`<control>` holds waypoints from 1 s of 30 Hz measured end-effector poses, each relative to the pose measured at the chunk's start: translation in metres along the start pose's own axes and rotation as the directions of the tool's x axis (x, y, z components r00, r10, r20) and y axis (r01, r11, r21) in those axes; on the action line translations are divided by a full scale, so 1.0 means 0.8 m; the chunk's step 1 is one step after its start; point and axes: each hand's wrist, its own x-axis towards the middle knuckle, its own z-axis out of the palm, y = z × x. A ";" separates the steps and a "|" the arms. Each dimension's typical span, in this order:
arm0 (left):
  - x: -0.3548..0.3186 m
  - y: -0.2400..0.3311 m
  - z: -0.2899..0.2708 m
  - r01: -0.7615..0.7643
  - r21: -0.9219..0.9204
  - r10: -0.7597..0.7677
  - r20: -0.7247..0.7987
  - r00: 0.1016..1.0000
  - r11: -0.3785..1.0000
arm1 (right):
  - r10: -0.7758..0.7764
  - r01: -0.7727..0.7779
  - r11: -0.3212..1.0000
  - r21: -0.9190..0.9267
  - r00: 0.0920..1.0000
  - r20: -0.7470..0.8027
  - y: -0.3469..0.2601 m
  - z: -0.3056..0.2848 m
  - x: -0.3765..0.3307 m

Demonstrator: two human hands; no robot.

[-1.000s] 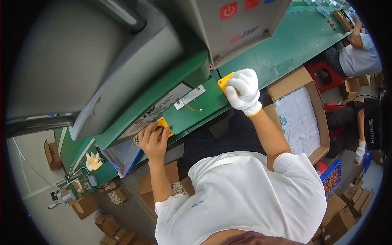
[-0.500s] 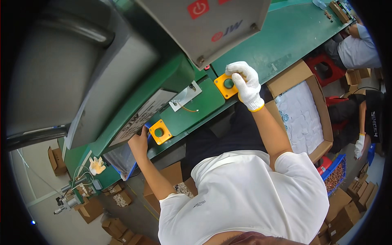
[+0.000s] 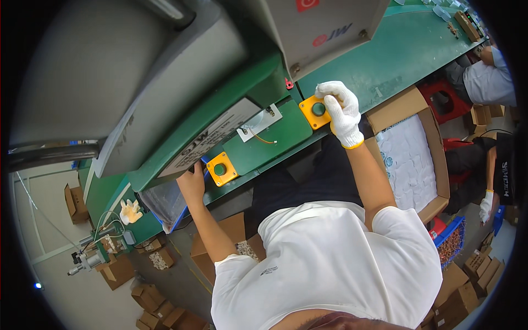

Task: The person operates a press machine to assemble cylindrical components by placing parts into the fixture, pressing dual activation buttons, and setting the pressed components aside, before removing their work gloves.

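My right hand (image 3: 345, 114), in a white knitted glove with a yellow cuff, is closed beside the right yellow button box (image 3: 314, 114). Its fingers curl in toward the thumb, and whether they hold anything is hidden. The green push button on that box is uncovered. My bare left hand (image 3: 192, 186) reaches to the blue-rimmed bin (image 3: 175, 221), left of the other yellow button box (image 3: 221, 169). The green machine head (image 3: 220, 118) covers its fingertips. Between the two button boxes a small metal plate (image 3: 260, 122) with a thin wire lies on the green bench (image 3: 286, 132).
An open carton (image 3: 440, 159) of white pieces stands at my right, near a blue crate (image 3: 452, 242) of copper-coloured parts. Another open carton (image 3: 225, 231) is at lower left. A stray glove (image 3: 130, 211) lies on the left. Other people sit at the right.
The whole scene has shifted slightly right and up in the picture. Both hands keep nearly the same places relative to the button boxes.
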 end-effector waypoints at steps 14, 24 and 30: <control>0.032 0.170 -0.024 -0.187 -0.419 0.131 -0.159 0.979 0.888 | 0.028 -0.028 0.999 0.038 0.999 -0.017 0.002 -0.003 -0.001; 0.092 0.204 -0.013 -0.137 -0.516 0.160 0.000 0.987 0.845 | 0.028 -0.027 0.997 0.070 1.000 -0.013 0.003 -0.005 -0.004; 0.085 0.183 -0.020 -0.141 -0.507 0.145 -0.031 0.989 0.850 | -0.060 0.054 0.988 -0.147 0.997 -0.040 -0.010 0.002 0.003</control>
